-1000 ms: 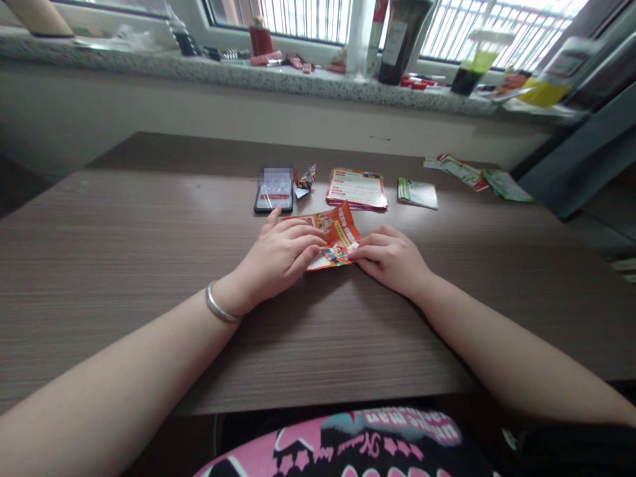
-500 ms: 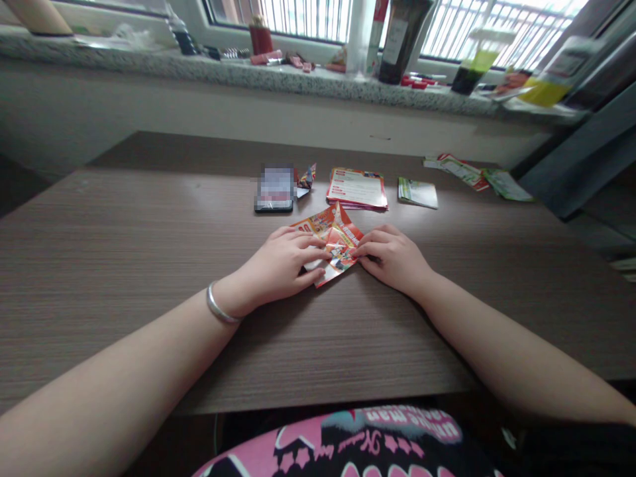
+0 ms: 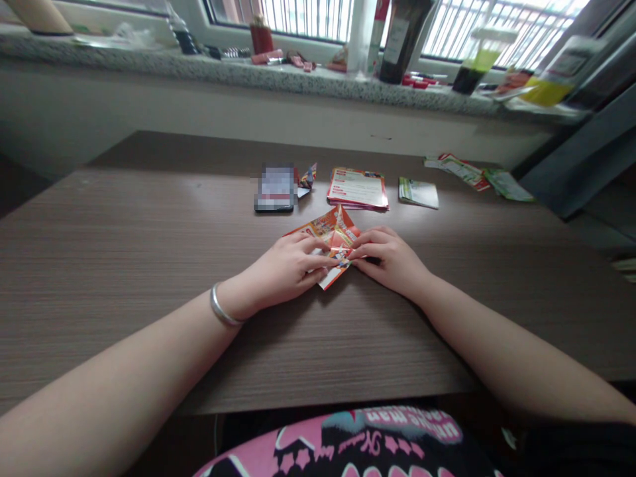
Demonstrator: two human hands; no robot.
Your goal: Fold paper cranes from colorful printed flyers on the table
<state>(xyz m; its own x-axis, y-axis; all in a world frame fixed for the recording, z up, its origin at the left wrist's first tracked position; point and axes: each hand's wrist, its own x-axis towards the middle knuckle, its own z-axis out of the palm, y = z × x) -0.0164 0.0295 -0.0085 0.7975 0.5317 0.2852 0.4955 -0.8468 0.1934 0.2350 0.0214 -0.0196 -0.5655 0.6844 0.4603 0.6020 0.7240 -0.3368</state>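
A folded orange printed paper (image 3: 336, 233) lies on the brown wooden table (image 3: 149, 232) in front of me. My left hand (image 3: 285, 268), with a silver bangle on the wrist, presses and pinches the paper's left side. My right hand (image 3: 390, 258) pinches its right edge with curled fingers. Both hands meet over the paper's middle, and its lower part is hidden under the fingers. A point of the paper sticks up behind my fingers.
A phone (image 3: 275, 189) lies beyond the paper, with a small folded paper figure (image 3: 306, 179) beside it. A stack of leaflets (image 3: 358, 189), a green card (image 3: 418, 192) and more leaflets (image 3: 462, 169) lie to the right. Bottles and clutter line the stone windowsill (image 3: 298, 76).
The paper has been folded smaller and turned, so its flat sheet now bunches with a point raised. My two hands have moved closer together over it.
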